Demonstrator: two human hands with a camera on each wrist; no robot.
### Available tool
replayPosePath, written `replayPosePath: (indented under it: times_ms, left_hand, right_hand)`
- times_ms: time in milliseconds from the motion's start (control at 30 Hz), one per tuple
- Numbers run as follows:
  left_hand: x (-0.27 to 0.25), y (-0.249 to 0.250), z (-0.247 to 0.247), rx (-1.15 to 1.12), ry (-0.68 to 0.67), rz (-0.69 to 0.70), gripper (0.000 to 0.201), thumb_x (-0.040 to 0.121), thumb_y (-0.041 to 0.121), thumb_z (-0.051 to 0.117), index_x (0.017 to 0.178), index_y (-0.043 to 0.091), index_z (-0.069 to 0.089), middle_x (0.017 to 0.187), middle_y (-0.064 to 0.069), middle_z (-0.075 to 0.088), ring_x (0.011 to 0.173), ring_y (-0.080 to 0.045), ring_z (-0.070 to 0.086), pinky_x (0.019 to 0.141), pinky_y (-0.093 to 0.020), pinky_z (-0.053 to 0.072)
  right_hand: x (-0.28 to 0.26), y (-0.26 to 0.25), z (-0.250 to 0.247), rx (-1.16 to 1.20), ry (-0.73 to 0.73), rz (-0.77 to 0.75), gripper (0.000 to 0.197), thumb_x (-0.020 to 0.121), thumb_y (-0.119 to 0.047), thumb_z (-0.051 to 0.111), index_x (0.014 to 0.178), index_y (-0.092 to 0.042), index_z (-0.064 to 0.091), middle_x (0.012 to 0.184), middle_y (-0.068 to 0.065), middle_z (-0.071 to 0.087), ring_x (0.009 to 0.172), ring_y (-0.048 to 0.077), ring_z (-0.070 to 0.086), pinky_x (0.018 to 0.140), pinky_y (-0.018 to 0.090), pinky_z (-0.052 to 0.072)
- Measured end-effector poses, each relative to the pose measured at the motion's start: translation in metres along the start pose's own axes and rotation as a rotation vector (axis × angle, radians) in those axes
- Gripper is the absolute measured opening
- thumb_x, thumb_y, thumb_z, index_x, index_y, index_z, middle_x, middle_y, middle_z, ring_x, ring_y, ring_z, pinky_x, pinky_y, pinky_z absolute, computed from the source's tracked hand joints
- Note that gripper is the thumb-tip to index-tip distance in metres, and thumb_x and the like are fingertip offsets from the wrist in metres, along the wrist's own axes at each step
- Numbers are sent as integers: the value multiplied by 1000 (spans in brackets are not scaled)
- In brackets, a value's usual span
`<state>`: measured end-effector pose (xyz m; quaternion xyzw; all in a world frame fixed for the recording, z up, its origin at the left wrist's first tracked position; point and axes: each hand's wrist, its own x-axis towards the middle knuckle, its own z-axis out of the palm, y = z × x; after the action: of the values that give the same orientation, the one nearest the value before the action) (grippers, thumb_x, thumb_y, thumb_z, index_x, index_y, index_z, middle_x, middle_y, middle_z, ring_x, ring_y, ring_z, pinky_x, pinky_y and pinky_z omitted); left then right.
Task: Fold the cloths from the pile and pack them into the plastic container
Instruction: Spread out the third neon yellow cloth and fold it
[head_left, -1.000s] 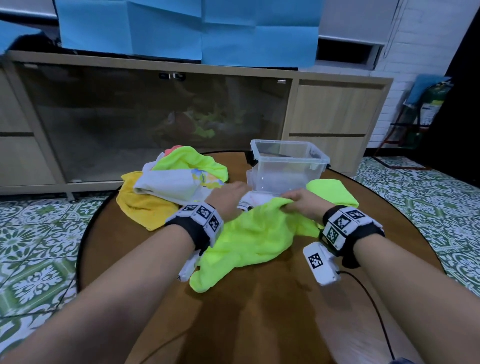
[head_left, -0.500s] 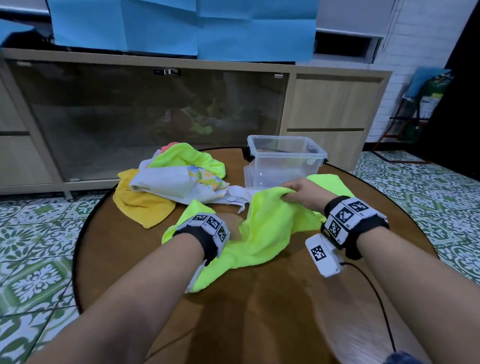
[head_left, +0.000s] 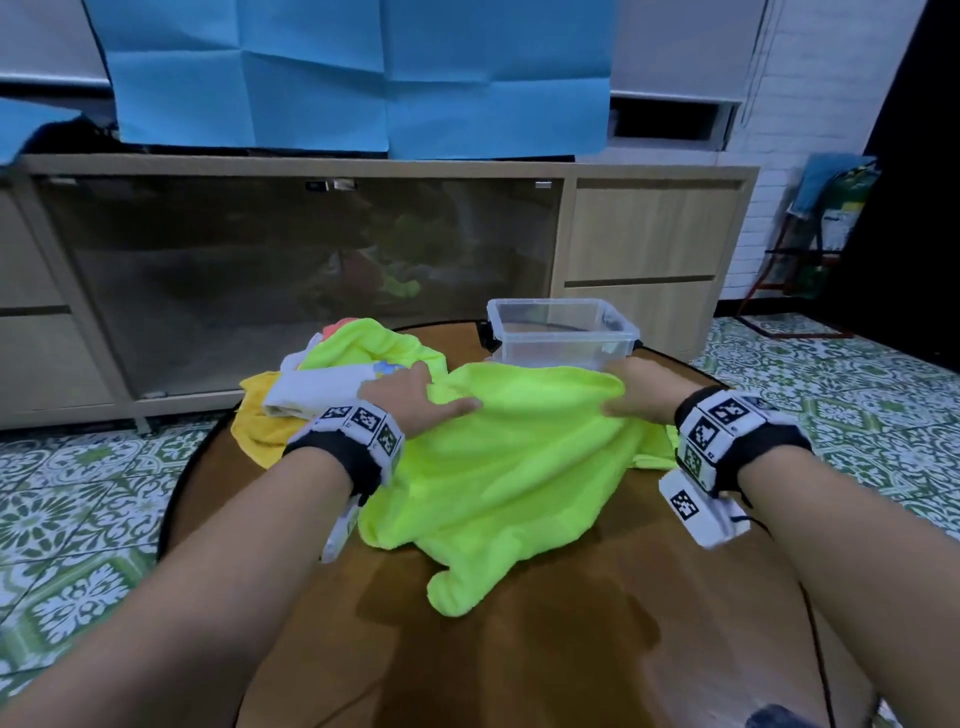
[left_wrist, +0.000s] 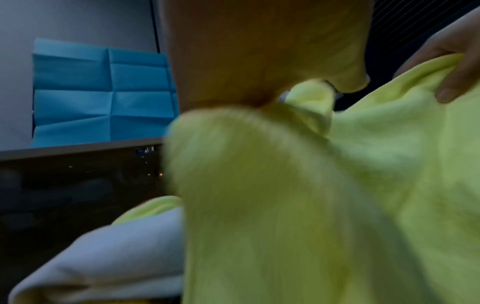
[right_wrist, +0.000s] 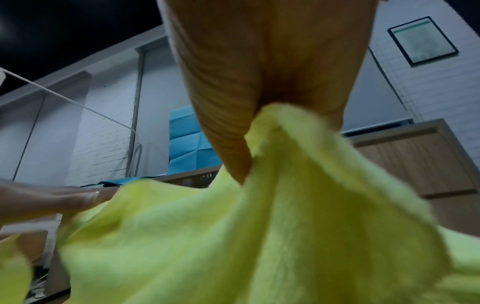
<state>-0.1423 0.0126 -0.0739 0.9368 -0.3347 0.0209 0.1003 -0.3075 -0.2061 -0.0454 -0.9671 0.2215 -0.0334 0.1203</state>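
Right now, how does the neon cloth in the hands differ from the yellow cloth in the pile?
1. The neon green cloth is held up at its far edge by the left hand and right hand; the yellow cloth lies untouched.
2. The neon green cloth is spread open at the table's middle; the yellow cloth is partly buried under other cloths at the left.
Both rest on the round table, outside the plastic container.

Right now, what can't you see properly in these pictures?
- Left hand: its fingertips are tucked behind the green cloth in the head view; blurred in the left wrist view.
- Plastic box: its lower front is hidden by the cloth and the right hand.
- Pile of cloths: lower cloths are covered, so no count.
- Table: near edge cut off.
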Motion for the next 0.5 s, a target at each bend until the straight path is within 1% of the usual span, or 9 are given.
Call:
replayPosePath:
  times_ms: [100, 133, 200, 233, 300, 367, 400, 433, 500]
  left_hand:
    - [-3, 5, -22, 127, 27, -18, 95, 68, 85, 40, 130, 13, 38, 111, -6, 59, 92, -23, 60, 67, -30, 47]
    - [-5, 7, -30, 172, 52, -45, 93, 70, 83, 41, 131, 13, 37, 108, -6, 59, 92, -23, 60, 64, -29, 45]
    - [-8, 11, -46, 197, 93, -95, 78, 84, 72, 35, 131, 10, 38, 104, -7, 61, 93, -25, 60, 57, -27, 37]
    - [-9, 12, -54, 163, 109, -108, 68, 91, 64, 31, 131, 9, 39, 108, -9, 62, 97, -27, 60, 58, -28, 36]
    - [-9, 10, -70, 52, 170, -119, 52, 97, 48, 29, 127, 7, 41, 117, -14, 60, 105, -31, 59, 70, -32, 40]
    - [-14, 7, -91, -27, 260, -120, 36, 97, 33, 34, 121, 8, 47, 117, -16, 60, 104, -34, 59, 76, -35, 41]
    - [-16, 5, -103, -27, 292, -128, 32, 96, 28, 36, 118, 10, 51, 116, -17, 61, 104, -34, 59, 77, -35, 41]
    - [-18, 4, -116, -7, 312, -140, 30, 95, 24, 38, 115, 11, 56, 115, -17, 62, 103, -34, 59, 77, -35, 42]
    - [-24, 3, -140, 73, 346, -185, 30, 94, 18, 40, 111, 10, 63, 114, -15, 63, 103, -32, 61, 77, -33, 42]
  right_hand:
    - [-3, -8, -27, -74, 105, 41, 42, 89, -11, 57, 129, -3, 49, 129, 17, 53, 115, 30, 52, 82, 28, 41]
    - [-5, -11, -37, -79, 146, 70, 39, 89, -11, 57, 126, -2, 51, 125, 19, 55, 112, 31, 54, 80, 29, 42]
    - [-10, -17, -55, -78, 208, 117, 32, 89, -14, 58, 117, 2, 56, 116, 21, 59, 104, 31, 58, 72, 29, 40]
    - [-12, -19, -64, -75, 234, 130, 30, 90, -14, 57, 114, 3, 57, 113, 21, 60, 101, 32, 58, 69, 28, 39]
    - [-18, -22, -80, -70, 276, 154, 24, 91, -12, 55, 108, 4, 56, 107, 20, 59, 93, 32, 57, 67, 28, 37]
    - [-25, -23, -97, -67, 325, 148, 16, 90, -9, 53, 101, 3, 57, 100, 20, 60, 82, 28, 54, 62, 27, 38]
    - [-29, -22, -105, -65, 355, 143, 14, 90, -6, 52, 99, 2, 58, 99, 19, 61, 81, 27, 55, 60, 26, 39]
    - [-34, -22, -114, -63, 389, 138, 17, 89, -3, 51, 102, 2, 59, 101, 20, 62, 83, 29, 57, 62, 27, 41]
    - [-45, -25, -129, -73, 444, 143, 27, 88, 3, 48, 111, 3, 62, 108, 22, 63, 94, 35, 60, 72, 32, 45]
